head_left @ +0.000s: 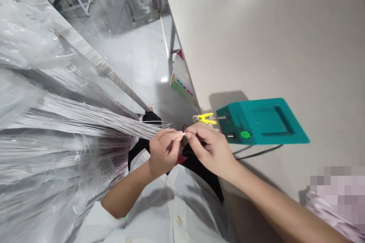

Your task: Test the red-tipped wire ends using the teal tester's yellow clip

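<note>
My left hand (165, 149) is closed in a pinch on a white wire (183, 134), close to its tip. Fingertip to fingertip with it, my right hand (212, 151) pinches the same tip, where a tiny reddish bit shows; its detail is too small to make out. A bundle of white wires (114, 115) runs in from the left, its loose ends just behind my left hand. Beyond my right hand, a yellow clip (204, 118) is attached to a rod on a teal device (268, 121) with a green button (245, 134).
The teal device stands on a pale table (256, 45), with dark cables (256, 152) beside it. Plastic-wrapped wires and a slanted rail (94, 55) fill the left. A printed box (184, 83) is by the table edge; a wheeled rack (142, 11) stands behind. Pink cloth (327, 212) lies lower right.
</note>
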`<state>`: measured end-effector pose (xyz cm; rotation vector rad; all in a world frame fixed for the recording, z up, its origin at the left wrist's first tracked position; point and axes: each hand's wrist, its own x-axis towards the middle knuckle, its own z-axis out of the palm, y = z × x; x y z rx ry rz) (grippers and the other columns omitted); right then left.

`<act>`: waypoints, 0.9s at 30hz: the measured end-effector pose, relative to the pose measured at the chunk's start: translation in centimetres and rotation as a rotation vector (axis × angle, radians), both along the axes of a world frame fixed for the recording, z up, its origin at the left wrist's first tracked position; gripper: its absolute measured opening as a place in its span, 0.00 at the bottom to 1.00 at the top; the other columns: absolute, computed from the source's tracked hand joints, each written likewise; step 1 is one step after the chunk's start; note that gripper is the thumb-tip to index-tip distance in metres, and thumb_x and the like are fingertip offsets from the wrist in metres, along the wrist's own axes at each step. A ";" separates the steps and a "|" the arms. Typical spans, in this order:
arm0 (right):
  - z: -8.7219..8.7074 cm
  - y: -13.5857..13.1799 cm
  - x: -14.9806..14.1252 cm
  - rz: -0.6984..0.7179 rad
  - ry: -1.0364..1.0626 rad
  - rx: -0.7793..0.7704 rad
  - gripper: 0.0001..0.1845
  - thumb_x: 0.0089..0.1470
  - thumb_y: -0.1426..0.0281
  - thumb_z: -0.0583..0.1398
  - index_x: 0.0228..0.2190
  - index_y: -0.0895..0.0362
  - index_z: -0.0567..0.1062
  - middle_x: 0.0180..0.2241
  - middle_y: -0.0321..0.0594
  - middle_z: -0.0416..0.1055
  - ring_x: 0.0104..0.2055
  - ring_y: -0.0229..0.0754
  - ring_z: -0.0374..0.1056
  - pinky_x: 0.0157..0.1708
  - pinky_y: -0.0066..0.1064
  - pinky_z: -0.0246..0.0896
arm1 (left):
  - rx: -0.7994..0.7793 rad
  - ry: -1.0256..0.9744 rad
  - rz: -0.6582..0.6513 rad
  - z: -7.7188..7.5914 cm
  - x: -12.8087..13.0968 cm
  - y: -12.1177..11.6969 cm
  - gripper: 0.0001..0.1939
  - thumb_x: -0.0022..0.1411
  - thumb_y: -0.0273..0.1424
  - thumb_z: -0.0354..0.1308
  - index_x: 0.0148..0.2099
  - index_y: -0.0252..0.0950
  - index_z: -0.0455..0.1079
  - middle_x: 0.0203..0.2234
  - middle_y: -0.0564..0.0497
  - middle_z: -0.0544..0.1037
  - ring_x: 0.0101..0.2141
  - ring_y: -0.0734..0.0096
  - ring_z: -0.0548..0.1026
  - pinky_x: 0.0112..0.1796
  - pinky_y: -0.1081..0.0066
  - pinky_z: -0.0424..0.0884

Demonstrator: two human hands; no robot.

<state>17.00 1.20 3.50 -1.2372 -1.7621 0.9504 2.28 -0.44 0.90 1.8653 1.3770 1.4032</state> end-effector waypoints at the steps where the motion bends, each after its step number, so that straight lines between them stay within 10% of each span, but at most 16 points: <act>1: 0.3 0.1 -0.1 0.008 0.121 -0.197 0.09 0.54 0.66 0.55 0.25 0.57 0.69 0.19 0.34 0.63 0.22 0.34 0.59 0.23 0.27 0.57 | 0.072 0.053 0.004 -0.2 -0.1 0.1 0.10 0.55 0.21 0.55 0.38 0.38 0.75 0.30 0.48 0.79 0.32 0.72 0.76 0.37 0.73 0.73; 5: 0.7 0.5 0.0 0.065 0.664 -1.017 0.14 0.42 0.62 0.64 0.22 0.57 0.66 0.15 0.26 0.56 0.13 0.26 0.48 0.13 0.22 0.44 | 0.288 0.196 -0.034 -0.8 -0.6 0.3 0.11 0.55 0.19 0.55 0.39 0.33 0.73 0.31 0.46 0.78 0.33 0.72 0.76 0.37 0.74 0.74; 9: 0.1 0.5 0.3 0.087 0.805 -1.302 0.17 0.36 0.63 0.67 0.20 0.59 0.65 0.17 0.27 0.58 0.12 0.23 0.48 0.10 0.20 0.40 | 0.254 0.180 -0.084 -1.0 -0.6 0.4 0.10 0.55 0.20 0.55 0.39 0.34 0.73 0.30 0.47 0.79 0.33 0.71 0.76 0.37 0.72 0.74; 15: -1.3 -0.5 0.7 -0.102 0.402 -0.622 0.18 0.50 0.57 0.59 0.38 0.57 0.70 0.26 0.34 0.67 0.17 0.31 0.62 0.16 0.26 0.59 | -0.187 -0.062 0.008 -1.1 0.0 0.1 0.05 0.55 0.24 0.58 0.33 0.36 0.75 0.27 0.49 0.79 0.29 0.72 0.76 0.32 0.72 0.72; 21: -1.6 -0.4 1.5 0.040 -0.245 0.317 0.07 0.54 0.75 0.55 0.33 0.58 0.74 0.31 0.41 0.74 0.32 0.38 0.71 0.31 0.28 0.66 | -0.149 -0.080 -0.041 -0.8 0.8 0.2 0.04 0.54 0.25 0.59 0.31 0.35 0.74 0.25 0.49 0.79 0.27 0.74 0.75 0.29 0.75 0.72; 27: -0.1 0.0 3.6 -0.019 -0.423 0.575 0.06 0.51 0.78 0.56 0.31 0.58 0.73 0.30 0.40 0.75 0.30 0.37 0.71 0.32 0.26 0.66 | -0.355 -0.231 -0.084 -0.5 1.3 0.6 0.03 0.53 0.27 0.59 0.29 0.34 0.74 0.21 0.51 0.76 0.22 0.77 0.72 0.24 0.77 0.69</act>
